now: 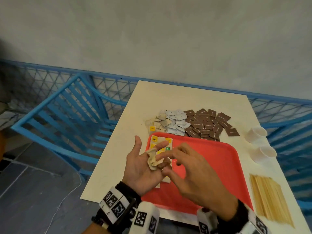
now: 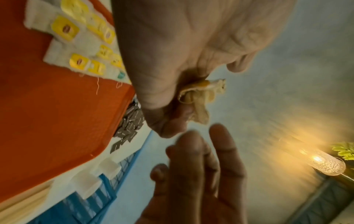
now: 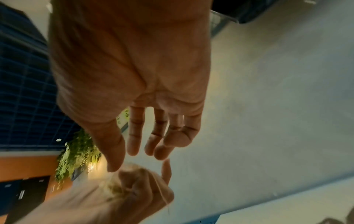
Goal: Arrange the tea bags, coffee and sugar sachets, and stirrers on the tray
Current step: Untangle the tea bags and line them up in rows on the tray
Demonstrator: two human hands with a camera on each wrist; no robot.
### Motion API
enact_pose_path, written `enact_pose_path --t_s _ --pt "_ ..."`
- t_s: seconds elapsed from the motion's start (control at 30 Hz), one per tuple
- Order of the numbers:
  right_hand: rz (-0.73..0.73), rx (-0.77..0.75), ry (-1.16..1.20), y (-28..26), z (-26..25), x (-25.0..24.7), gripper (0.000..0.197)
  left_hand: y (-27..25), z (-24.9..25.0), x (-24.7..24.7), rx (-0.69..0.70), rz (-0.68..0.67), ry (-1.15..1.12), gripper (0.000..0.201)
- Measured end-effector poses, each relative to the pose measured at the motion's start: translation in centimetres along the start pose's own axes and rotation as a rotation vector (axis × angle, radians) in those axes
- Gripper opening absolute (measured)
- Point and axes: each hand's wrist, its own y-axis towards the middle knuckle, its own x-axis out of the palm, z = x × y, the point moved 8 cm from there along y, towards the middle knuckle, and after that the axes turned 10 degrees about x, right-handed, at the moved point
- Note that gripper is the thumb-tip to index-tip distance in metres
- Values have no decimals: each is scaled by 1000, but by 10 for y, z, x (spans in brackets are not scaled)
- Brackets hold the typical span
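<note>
Your left hand (image 1: pixel 141 168) is palm up above the near left corner of the red plastic tray (image 1: pixel 217 164), its lower fingers curled round a crumpled beige tea bag (image 1: pixel 154 159) while the thumb and forefinger stand out straight. Your right hand (image 1: pixel 194 173) is just beside it over the tray, fingers loosely spread and holding nothing that you can make out, its forefinger reaching to the tea bag.

On the tray, along its left edge, a row of flat tea bags with yellow tags (image 1: pixel 160 142) lies partly hidden under your hands. The tray sits at the near edge of the white table (image 1: pixel 185 97). Beyond its far edge lie three heaps side by side: loose beige tea bags (image 1: pixel 156 123) at the left, pale white sachets (image 1: pixel 176 122) in the middle, brown sachets (image 1: pixel 208 124) at the right. Two white paper cups (image 1: pixel 260 142) lie on their sides at the table's right edge, and a bundle of wooden stirrers (image 1: pixel 270 198) lies at the near right corner.
</note>
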Motion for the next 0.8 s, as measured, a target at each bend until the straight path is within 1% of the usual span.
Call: enact_pose_path --t_s 0.07,0.13,0.17,0.23,0.3,0.37,0.43,0.47,0.53,0.57,0.63,0.67,0.7,0.73,0.77,0.8 --pt "-13 -20 -90 -5 5 2 33 1 -9 10 -34 -24 38 69" --pt "-16 -16 -93 -6 12 1 31 0 -17 20 -49 -43 88 43" --pt "-11 -9 -69 -6 15 -1 28 1 -18 20 -45 -26 110 35" --pt "12 16 -16 -4 19 -5 21 2 -21 16 -44 -1 124 30" --pt "20 26 23 -3 19 -8 12 2 -24 15 -54 -11 156 26" --pt "-17 18 69 0 16 -9 5 -1 -27 14 -83 -38 182 23" --pt "-51 37 140 4 18 -13 5 -4 -29 13 -117 -88 147 21" --pt "-58 69 215 7 22 -16 6 -6 -30 11 -132 -109 157 18" --pt "-81 138 375 14 28 -24 8 -7 -29 3 -149 -113 246 16" --pt "-85 159 415 17 30 -29 8 -7 -28 -4 -153 -83 315 19" --pt "-87 185 404 24 34 -37 6 -5 -19 -17 -114 14 518 18" --pt "-99 187 362 27 36 -40 6 -5 -9 -20 -53 59 626 20" --pt "-121 183 301 29 36 -41 5 -4 2 -19 22 76 718 29" --pt "-150 176 234 31 37 -40 5 -3 14 -13 106 54 806 40" --pt "-181 169 179 32 37 -39 6 -5 22 2 182 -5 921 48" --pt "-215 161 147 34 37 -35 5 -8 27 18 255 -92 1065 50"
